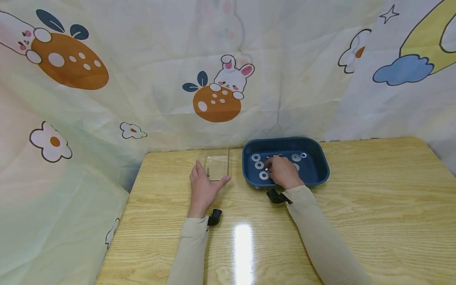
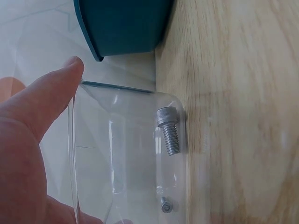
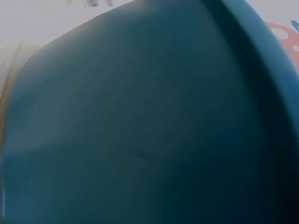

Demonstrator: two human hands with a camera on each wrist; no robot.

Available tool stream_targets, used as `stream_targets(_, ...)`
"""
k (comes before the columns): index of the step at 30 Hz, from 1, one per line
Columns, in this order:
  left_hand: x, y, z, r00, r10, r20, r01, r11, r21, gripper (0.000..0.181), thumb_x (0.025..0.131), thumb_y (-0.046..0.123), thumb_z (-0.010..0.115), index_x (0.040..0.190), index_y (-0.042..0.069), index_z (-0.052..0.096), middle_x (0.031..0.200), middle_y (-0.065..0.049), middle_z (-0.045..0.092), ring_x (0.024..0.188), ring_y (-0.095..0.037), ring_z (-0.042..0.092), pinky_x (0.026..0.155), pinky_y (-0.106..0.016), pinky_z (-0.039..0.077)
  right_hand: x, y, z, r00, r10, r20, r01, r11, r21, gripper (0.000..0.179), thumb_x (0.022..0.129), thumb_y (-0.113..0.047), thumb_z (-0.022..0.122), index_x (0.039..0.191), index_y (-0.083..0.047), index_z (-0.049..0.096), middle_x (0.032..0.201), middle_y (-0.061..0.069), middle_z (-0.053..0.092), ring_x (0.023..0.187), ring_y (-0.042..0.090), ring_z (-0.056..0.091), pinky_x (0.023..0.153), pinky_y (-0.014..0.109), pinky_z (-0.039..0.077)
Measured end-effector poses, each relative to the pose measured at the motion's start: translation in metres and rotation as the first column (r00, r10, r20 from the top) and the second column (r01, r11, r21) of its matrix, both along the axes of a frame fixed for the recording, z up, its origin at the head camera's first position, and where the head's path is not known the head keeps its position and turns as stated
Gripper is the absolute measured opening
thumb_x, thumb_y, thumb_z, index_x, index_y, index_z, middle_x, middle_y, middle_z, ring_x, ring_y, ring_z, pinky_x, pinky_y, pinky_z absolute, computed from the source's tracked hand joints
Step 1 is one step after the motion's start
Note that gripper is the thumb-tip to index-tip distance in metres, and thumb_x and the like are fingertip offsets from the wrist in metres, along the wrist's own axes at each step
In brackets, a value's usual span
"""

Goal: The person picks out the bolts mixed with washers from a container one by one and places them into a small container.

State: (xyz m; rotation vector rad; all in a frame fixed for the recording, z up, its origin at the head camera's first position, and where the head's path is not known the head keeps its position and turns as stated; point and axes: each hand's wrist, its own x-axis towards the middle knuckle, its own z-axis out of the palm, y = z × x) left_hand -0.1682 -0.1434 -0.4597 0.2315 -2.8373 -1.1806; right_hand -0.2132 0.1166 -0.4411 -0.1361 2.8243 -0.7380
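Observation:
A clear plastic box (image 1: pixel 217 168) stands at the table's back edge. My left hand (image 1: pixel 204 190) spans it, thumb extended at the near right corner and fingers spread along the left side. Inside lie a large socket-head bolt (image 2: pixel 168 130) and a smaller screw (image 2: pixel 166 204). My right hand (image 1: pixel 283 172) reaches into the blue tray (image 1: pixel 322 166), fingertips bent together around a small shiny metal screw (image 1: pixel 267 170). The fingers partly hide it. Flat washers (image 1: pixel 255 157) lie around that hand. The right wrist view shows the tray's outer wall, with the hand out of sight.
Behind the table hangs a printed cloth (image 1: pixel 160 79) with rabbits and flowers. The wooden table (image 1: pixel 384 206) extends to the right and toward the front. Further washers (image 1: pixel 296 157) and thin metal pieces (image 1: pixel 277 155) lie in the tray.

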Motion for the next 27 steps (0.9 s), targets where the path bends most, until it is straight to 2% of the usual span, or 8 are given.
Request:
stream_targets(2,-0.0005,-0.0001,-0.0009,1.0,0.002,-0.002,-0.002,1.0,0.0,0.129,0.077,0.057,0.082,0.159,-0.005,0.004,0.161,-0.025,0.016,0.148,-0.039,0.016,0.117,-0.053,0.025,0.0005,-0.0005,0.0006,1.0,-0.007,0.007,0.007,1.0,0.007,0.025,0.095,-0.002,0.058,0.111,-0.009,0.075,0.103,0.012,0.071,0.084,0.028,0.061,0.073,0.043,0.051)
stream_targets(7,-0.0005,-0.0002,-0.0011,1.0,0.002,0.002,-0.002,1.0,-0.001,0.129,0.077,0.057,0.082,0.159,-0.005,0.004,0.162,-0.025,0.015,0.148,-0.04,0.016,0.116,-0.054,0.025,0.0014,-0.0013,0.0008,1.0,-0.02,0.007,0.02,1.0,0.011,0.026,0.095,-0.002,0.056,0.111,-0.008,0.075,0.115,0.016,0.07,0.089,0.029,0.063,0.079,0.048,0.053)
stream_targets(12,0.0004,0.0006,0.0006,1.0,0.0,0.005,0.0,1.0,0.002,0.13,0.077,0.058,0.082,0.159,-0.004,0.003,0.162,-0.024,0.015,0.148,-0.039,0.016,0.117,-0.053,0.025,0.0019,-0.0019,0.0001,0.999,-0.03,-0.013,0.03,1.0,0.004,0.023,0.092,-0.002,0.06,0.106,-0.009,0.076,0.111,0.015,0.071,0.087,0.029,0.065,0.077,0.048,0.054)
stream_targets(16,0.0009,0.0008,0.0014,1.0,-0.003,0.005,0.003,1.0,0.002,0.129,0.077,0.057,0.082,0.159,-0.003,0.003,0.162,-0.024,0.015,0.148,-0.039,0.015,0.117,-0.053,0.025,0.0022,-0.0019,-0.0007,0.999,-0.037,-0.01,0.037,0.999,0.001,0.024,0.091,-0.003,0.062,0.109,-0.01,0.076,0.114,0.016,0.07,0.086,0.03,0.064,0.075,0.048,0.053)
stream_targets(22,0.0005,-0.0001,0.0007,1.0,-0.002,-0.001,0.002,1.0,0.004,0.129,0.077,0.057,0.082,0.159,-0.004,0.003,0.162,-0.024,0.014,0.148,-0.039,0.015,0.117,-0.054,0.024,0.0018,-0.003,-0.001,0.999,-0.048,-0.013,0.048,0.999,-0.006,0.03,0.093,-0.007,0.061,0.119,-0.009,0.075,0.129,0.017,0.066,0.1,0.034,0.065,0.084,0.051,0.053)
stream_targets(27,-0.0008,-0.001,-0.0007,1.0,-0.002,-0.01,0.002,1.0,0.003,0.128,0.077,0.055,0.083,0.159,-0.005,0.003,0.161,-0.025,0.015,0.148,-0.04,0.016,0.116,-0.055,0.024,0.002,-0.0034,-0.001,0.998,-0.049,-0.026,0.048,0.999,-0.013,0.028,0.096,-0.011,0.06,0.119,-0.007,0.075,0.127,0.018,0.067,0.105,0.037,0.065,0.087,0.053,0.052)
